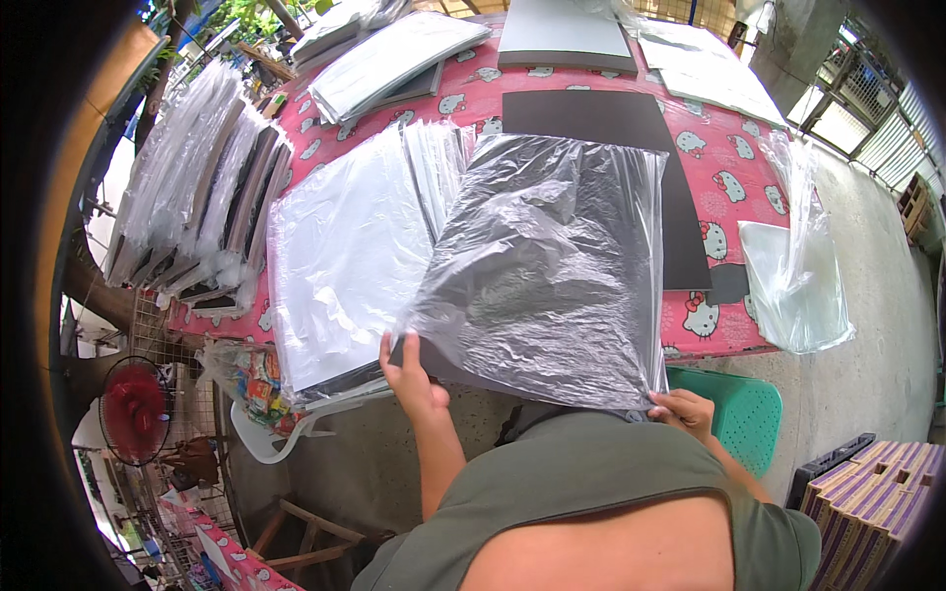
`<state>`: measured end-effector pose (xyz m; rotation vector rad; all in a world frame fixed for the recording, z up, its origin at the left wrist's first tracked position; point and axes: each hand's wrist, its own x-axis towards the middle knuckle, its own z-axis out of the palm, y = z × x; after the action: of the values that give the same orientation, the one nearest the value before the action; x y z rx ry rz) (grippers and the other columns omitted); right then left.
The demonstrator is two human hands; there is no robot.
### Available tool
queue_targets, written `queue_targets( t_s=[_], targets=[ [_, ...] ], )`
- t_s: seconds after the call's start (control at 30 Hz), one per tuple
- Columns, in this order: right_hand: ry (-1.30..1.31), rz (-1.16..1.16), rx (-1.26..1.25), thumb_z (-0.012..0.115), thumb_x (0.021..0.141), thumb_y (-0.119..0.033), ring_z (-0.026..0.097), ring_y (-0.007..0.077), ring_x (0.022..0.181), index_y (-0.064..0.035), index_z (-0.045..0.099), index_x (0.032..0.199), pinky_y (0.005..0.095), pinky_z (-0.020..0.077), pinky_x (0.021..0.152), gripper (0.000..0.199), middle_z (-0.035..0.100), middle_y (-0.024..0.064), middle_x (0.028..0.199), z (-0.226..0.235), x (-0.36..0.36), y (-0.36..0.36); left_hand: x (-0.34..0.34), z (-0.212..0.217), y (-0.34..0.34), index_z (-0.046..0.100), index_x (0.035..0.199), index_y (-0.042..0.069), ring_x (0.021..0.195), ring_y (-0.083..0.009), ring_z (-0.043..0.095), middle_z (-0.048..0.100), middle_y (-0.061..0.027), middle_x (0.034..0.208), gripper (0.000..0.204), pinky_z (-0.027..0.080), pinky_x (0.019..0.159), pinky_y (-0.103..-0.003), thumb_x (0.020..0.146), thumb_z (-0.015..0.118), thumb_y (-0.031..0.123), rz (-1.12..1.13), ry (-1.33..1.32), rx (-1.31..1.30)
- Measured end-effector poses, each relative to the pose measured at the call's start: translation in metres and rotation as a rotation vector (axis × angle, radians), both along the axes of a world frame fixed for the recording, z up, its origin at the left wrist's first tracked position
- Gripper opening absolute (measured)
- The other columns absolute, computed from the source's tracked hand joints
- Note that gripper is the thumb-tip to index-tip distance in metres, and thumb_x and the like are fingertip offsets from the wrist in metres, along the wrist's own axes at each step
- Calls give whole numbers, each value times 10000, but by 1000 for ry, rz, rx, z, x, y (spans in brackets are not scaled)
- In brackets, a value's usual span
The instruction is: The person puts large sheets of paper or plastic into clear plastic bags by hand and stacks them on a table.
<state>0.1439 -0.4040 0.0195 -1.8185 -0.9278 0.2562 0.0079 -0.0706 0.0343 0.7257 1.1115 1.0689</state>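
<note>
A dark grey board in a crinkled clear plastic bag [552,266] lies in front of me, its near edge hanging over the table's front. My left hand [414,382] is closed on its near left corner, where the dark board shows past the plastic. At the near right corner, my right hand [684,412] pinches the edge of the plastic. Left of it lies a pile of white plastic-wrapped sheets [345,266], partly under the bagged board. Another dark board [591,113] sticks out behind and to the right.
On the pink patterned tablecloth [724,320] are clear plastic bags [793,286] at the right edge. Wrapped boards [192,187] stand stacked at far left; more stacks [567,34] line the back. Below are a green stool [754,419], a white chair [261,433] and a red fan [136,411].
</note>
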Motion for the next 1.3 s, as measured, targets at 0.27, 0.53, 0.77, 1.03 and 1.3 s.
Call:
queue_targets(
  t_s=[0.27, 0.53, 0.77, 1.03, 1.3],
  targets=[
    [4, 10, 33, 672, 620, 59, 513, 126, 502, -46, 627, 967, 244, 420, 463, 366, 518, 61, 587, -65, -26, -10, 55, 4, 25, 585, 889, -7, 743, -125, 537, 590, -62, 770, 221, 445, 659, -237, 679, 640, -45, -37, 150, 343],
    [-202, 263, 131, 620, 700, -64, 552, 204, 565, -108, 634, 970, 310, 442, 506, 274, 581, 64, 673, -38, 6, 159, -78, 16, 116, 481, 720, 20, 838, -217, 562, 595, -130, 891, 97, 446, 782, -317, 726, 544, -54, 769, 304, 724],
    [-208, 511, 124, 642, 715, -295, 584, 291, 656, -95, 658, 849, 360, 464, 581, 241, 593, 119, 733, -65, 1, 298, -151, -29, 196, 597, 733, 2, 736, -308, 565, 625, -129, 826, 134, 420, 674, -390, 730, 469, 42, 825, 1208, 795],
    [-310, 679, -174, 612, 706, -347, 572, 316, 757, -76, 600, 797, 403, 462, 629, 286, 564, 118, 793, -66, -2, 305, -80, -48, 85, 315, 1276, 193, 1276, -287, 210, 229, -86, 1388, 477, 114, 919, -655, 849, 446, 358, -99, 1829, 824],
    [-551, -961, -383, 694, 596, -465, 485, 318, 1016, -42, 499, 1091, 418, 388, 841, 680, 523, 171, 1073, -18, 224, -15, -39, -30, 80, 402, 1221, 22, 1191, -335, 327, 352, -200, 1285, 477, 249, 977, -437, 838, 519, 280, -76, 1221, 1066]
  ],
)
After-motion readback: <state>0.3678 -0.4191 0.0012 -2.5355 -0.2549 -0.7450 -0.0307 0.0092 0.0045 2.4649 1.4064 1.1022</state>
